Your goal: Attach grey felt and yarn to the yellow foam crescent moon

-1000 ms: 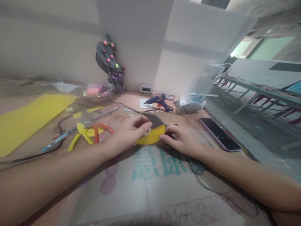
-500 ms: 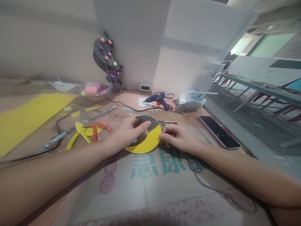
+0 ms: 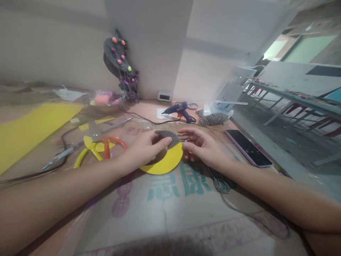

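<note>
A yellow crescent of paper or card (image 3: 166, 161) is wrapped in grey yarn (image 3: 174, 139) along its upper end. My left hand (image 3: 145, 145) grips the crescent, thumb on top of the wrapped part and fingers behind it. Just off its right edge is my right hand (image 3: 198, 145), its fingers curved and spread apart. I see nothing held between them, though a thin strand there would be hard to make out. Below that wrist, a loose coil of grey yarn (image 3: 221, 185) trails over the printed cardboard (image 3: 165, 220).
Yellow-and-orange-handled scissors (image 3: 98, 147) and a yellow sheet (image 3: 32, 131) lie left. Behind my hands are a blue glue gun (image 3: 178, 112), a grey yarn bundle (image 3: 213, 118) and a small clock (image 3: 164, 96). A phone (image 3: 247, 147) lies right; a decorated grey crescent (image 3: 115, 58) leans on the wall.
My right hand has opened: its fingers were pinched at the crescent's right edge and are now spread and raised. My left hand still holds the crescent in place.
</note>
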{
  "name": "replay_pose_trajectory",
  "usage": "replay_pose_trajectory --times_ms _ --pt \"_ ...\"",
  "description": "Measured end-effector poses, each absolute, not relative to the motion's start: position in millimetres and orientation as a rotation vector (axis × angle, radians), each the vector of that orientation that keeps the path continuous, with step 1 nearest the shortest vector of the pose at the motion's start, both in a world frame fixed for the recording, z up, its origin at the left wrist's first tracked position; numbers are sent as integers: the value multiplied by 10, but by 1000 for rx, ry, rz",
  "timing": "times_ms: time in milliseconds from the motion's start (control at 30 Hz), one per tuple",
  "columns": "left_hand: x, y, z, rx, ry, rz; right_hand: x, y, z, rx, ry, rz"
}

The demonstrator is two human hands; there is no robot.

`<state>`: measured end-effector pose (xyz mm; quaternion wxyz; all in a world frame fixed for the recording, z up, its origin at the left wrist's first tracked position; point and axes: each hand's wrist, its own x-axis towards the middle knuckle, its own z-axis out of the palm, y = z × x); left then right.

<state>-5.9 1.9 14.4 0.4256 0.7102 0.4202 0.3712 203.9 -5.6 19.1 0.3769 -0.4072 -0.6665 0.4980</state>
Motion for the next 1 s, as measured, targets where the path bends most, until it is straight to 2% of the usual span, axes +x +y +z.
replay_pose_trajectory --times_ms 100,333,800,1000 --pt "-56 22 127 1772 1024 918 2024 -62 204 -1032 -1707 1317" --pt "-68 32 117 1782 1032 901 2065 10 135 -1079 -1697 1169" --pt "-69 64 80 1891 1068 826 2081 2 110 -1128 -1626 1199" --pt "-70 64 75 1907 1058 840 2107 33 105 -1252 -1776 969"
